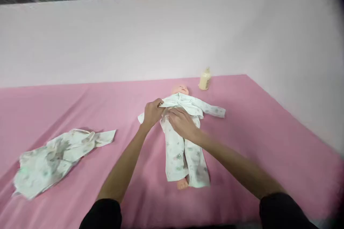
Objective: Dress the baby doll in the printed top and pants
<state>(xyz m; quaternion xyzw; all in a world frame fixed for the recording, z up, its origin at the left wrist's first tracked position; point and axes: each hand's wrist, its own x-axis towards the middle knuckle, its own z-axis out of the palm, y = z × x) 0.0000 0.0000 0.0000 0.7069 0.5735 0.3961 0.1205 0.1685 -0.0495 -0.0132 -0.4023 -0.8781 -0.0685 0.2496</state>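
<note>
Just beyond the right hand (183,123), grip unclear, lies the shirt (191,106), pinched by the left hand (153,113).

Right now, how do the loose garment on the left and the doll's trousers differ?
Placement: the loose garment lies by itself on the pink sheet; the trousers are on the doll.
Shape: the loose garment is crumpled; the trousers lie with both legs stretched out side by side.
Contact: no hand is on the loose garment; the right hand is over the trousers' waist area.
Shared: both whitish with a small print.
</note>
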